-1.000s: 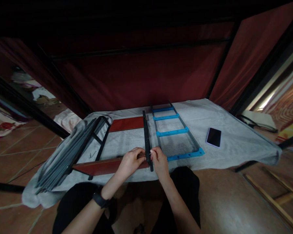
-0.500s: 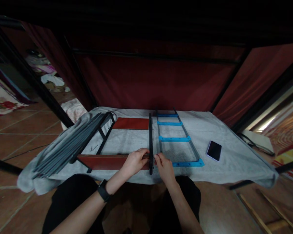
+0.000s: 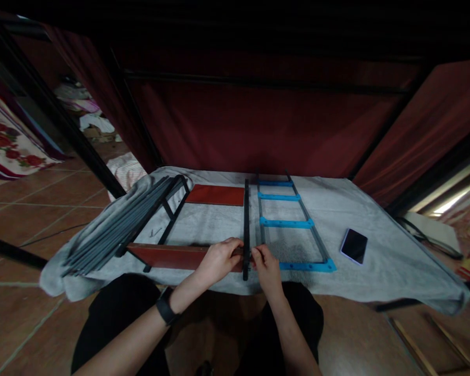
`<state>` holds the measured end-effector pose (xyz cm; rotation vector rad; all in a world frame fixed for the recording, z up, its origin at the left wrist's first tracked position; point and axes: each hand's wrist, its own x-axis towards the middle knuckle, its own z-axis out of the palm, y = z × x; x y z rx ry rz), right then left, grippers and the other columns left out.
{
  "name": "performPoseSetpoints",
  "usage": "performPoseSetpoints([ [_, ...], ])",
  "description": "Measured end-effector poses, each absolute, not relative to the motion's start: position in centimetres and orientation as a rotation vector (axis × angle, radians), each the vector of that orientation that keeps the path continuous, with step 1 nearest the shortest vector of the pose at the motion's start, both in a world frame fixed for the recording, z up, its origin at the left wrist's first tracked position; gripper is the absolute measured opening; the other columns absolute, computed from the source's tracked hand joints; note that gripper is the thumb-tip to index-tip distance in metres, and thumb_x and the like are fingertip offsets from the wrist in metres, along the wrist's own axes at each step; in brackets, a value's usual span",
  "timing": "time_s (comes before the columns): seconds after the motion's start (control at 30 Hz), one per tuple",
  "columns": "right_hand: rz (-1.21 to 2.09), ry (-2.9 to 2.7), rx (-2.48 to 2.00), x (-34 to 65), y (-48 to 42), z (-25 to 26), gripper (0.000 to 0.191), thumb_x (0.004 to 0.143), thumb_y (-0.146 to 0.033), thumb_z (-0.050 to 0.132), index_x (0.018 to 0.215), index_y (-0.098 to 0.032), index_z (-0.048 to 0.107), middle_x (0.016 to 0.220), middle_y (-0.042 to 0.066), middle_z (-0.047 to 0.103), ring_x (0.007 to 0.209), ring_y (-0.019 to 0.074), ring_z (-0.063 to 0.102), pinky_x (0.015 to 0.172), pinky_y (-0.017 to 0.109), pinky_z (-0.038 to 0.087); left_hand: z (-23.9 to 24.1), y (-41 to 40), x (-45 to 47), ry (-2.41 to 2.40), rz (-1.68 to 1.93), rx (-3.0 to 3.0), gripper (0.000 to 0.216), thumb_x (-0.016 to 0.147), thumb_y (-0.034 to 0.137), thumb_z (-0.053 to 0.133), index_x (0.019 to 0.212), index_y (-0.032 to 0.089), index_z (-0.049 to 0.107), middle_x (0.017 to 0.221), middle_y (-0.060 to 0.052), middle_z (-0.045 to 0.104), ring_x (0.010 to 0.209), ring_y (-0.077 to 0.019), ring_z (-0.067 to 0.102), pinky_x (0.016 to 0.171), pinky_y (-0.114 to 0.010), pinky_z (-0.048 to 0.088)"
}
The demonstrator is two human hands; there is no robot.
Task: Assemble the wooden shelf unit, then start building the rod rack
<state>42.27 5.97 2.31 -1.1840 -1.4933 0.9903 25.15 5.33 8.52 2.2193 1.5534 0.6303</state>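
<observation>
Left hand [image 3: 218,261] gripped red-brown board [image 3: 164,257] beside black bar [image 3: 246,224]

Right hand [image 3: 268,267] was bunched at the bar's other side; couldn't tell if it held anything. Board sat along the front of the gray cloth [image 3: 329,201]: long, flat, thin top edge, plain face. Bar was slim and straight, running front to back.

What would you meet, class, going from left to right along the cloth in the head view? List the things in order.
Grey tubes → far orange-red board → black bar → blue-runged frame → phone
</observation>
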Motion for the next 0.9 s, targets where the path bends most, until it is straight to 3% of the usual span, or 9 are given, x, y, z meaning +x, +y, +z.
performPoseSetpoints([
  [0.1,0.874,-1.565,-1.32,42.23,5.89,2.52,0.041,0.098,-0.053,0.039,0.074,-0.025,0.055,0.062,0.001,0.059,0.061,0.0185,0.059,0.06,0.029,0.039,8.55,5.34,25.18,1.561,0.618,2.217,0.028,0.083,0.008,0.055,0.106,0.021,0.064,0.106,-0.004,0.072,0.099,-0.0198,0.068,0.086,-0.028,0.049],
  [0.27,1.01,-1.401,-1.185,42.46,5.64,2.07,0.036,0.097,-0.055,0.041,0.1,-0.024,0.058,0.075,0.0,0.063,0.063,0.0171,0.058,0.061,0.028,0.044,8.83,5.24,25.28,1.578,0.609,2.2,0.03,0.082,0.008,0.056,0.108,0.021,0.064,0.108,-0.003,0.072,0.1,-0.0204,0.068,0.087,-0.028,0.05],
  [0.43,0.915,-1.535,-1.21,42.5,5.87,1.89,0.036,0.097,-0.052,0.043,0.076,-0.024,0.052,0.065,-0.002,0.056,0.062,0.0162,0.055,0.062,0.028,0.041,8.8,5.27,25.32,1.59,0.589,2.209,0.029,0.083,0.01,0.056,0.108,0.021,0.064,0.108,-0.003,0.072,0.1,-0.0204,0.068,0.087,-0.028,0.05],
  [0.63,1.018,-1.43,-1.15,42.74,5.96,1.76,0.034,0.095,-0.056,0.045,0.097,-0.024,0.056,0.076,0.0,0.061,0.068,0.017,0.058,0.064,0.028,0.045,8.91,5.23,25.29,1.59,0.587,2.208,0.029,0.084,0.011,0.056,0.109,0.023,0.064,0.11,-0.003,0.072,0.101,-0.0204,0.068,0.088,-0.029,0.05],
  [0.83,0.934,-1.579,-1.24,42.69,6.13,1.82,0.04,0.096,-0.056,0.04,0.073,-0.025,0.051,0.064,-0.001,0.054,0.063,0.0169,0.055,0.062,0.028,0.04,8.94,5.21,25.35,1.605,0.595,2.21,0.028,0.084,0.01,0.056,0.108,0.022,0.064,0.109,-0.004,0.072,0.101,-0.0209,0.068,0.088,-0.029,0.051],
  [0.9,0.942,-1.536,-1.261,42.78,6.14,1.65,0.042,0.097,-0.057,0.037,0.075,-0.025,0.052,0.065,0.0,0.056,0.063,0.0175,0.056,0.061,0.029,0.04,8.92,5.24,25.34,1.605,0.594,2.209,0.029,0.083,0.01,0.056,0.108,0.022,0.065,0.11,-0.004,0.072,0.101,-0.0212,0.068,0.089,-0.03,0.051],
])
